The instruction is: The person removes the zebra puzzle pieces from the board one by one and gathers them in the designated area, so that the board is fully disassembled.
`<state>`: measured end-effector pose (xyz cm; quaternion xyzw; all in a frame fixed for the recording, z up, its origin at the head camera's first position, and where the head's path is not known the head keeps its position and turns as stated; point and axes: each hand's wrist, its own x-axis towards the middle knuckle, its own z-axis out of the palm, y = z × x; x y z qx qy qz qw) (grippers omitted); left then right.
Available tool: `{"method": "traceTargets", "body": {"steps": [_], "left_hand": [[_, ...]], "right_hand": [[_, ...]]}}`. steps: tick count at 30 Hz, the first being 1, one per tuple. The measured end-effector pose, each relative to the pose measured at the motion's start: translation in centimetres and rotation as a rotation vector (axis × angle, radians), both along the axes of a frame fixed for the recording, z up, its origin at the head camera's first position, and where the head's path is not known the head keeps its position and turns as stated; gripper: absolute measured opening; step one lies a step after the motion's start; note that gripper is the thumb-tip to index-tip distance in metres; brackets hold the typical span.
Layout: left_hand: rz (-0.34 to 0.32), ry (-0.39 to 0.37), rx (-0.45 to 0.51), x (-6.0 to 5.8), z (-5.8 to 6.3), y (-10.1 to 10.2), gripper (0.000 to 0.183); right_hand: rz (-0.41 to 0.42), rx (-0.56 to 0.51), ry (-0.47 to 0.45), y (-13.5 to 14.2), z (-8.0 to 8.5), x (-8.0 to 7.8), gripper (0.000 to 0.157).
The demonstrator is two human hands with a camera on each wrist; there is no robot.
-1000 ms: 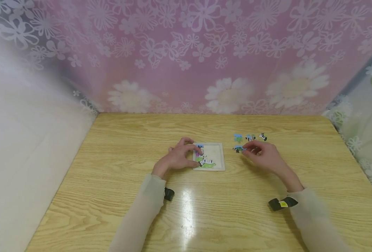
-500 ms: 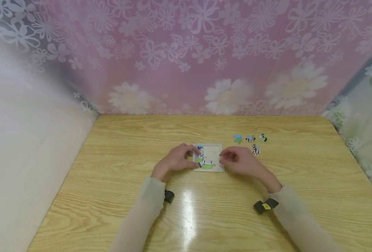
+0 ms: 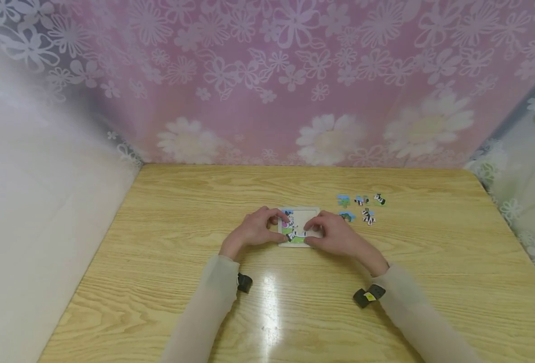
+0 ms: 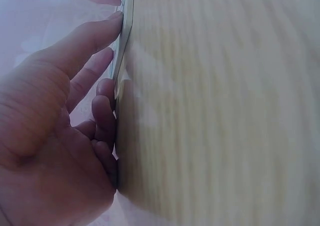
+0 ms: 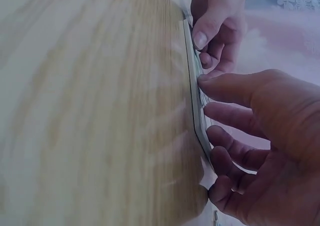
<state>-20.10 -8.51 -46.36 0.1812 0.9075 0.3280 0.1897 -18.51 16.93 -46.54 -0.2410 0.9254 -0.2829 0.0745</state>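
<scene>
A shallow square puzzle tray [image 3: 313, 209] lies on the table, partly filled with zebra-picture pieces [image 3: 287, 231] along its left and lower sides. My left hand [image 3: 253, 229] holds the tray's left side, with thumb and forefinger on the pieces. In the left wrist view its other fingers [image 4: 104, 117] curl by the tray's edge. Reaching in from the right, my right hand [image 3: 335, 234] has thumb and fingertips down on the lower right of the puzzle. The right wrist view has its thumb [image 5: 227, 87] touching the tray; whether a piece is under these fingertips is hidden.
Several loose puzzle pieces lie to the tray's upper right, among them a blue-and-green piece [image 3: 343, 200] and a zebra-striped piece [image 3: 368, 217]. A pink floral curtain [image 3: 249, 101] stands behind the wooden table [image 3: 195, 191].
The right hand has moved left, from the loose pieces to the tray's lower right. A black-and-white patch by its fingertips a second ago is gone from there. The left hand stays at the tray.
</scene>
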Motion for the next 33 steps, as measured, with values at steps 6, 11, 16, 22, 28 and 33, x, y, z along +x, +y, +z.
{"method": "traceTargets", "body": {"steps": [6, 11, 16, 22, 28, 33], "left_hand": [[0.004, 0.003, -0.004, 0.01, -0.02, 0.08, 0.037], [0.007, 0.000, 0.002, 0.02, 0.05, 0.10, 0.037], [0.014, -0.002, -0.003, 0.06, 0.17, 0.16, 0.037], [0.015, -0.007, -0.018, 0.05, 0.27, 0.23, 0.037], [0.015, -0.011, -0.017, -0.02, 0.34, 0.27, 0.037], [0.016, -0.015, -0.015, -0.10, 0.24, 0.35, 0.036]], "right_hand": [[0.003, -0.004, 0.001, -0.14, -0.19, 0.16, 0.017], [-0.005, -0.022, -0.025, -0.17, -0.13, 0.30, 0.016], [-0.021, -0.026, -0.046, -0.44, 0.08, 0.47, 0.017], [-0.026, -0.038, -0.058, -0.68, 0.20, 0.61, 0.016], [-0.037, -0.049, -0.060, -0.70, 0.03, 0.64, 0.014], [-0.048, -0.063, -0.072, -0.73, 0.04, 0.68, 0.013]]}}
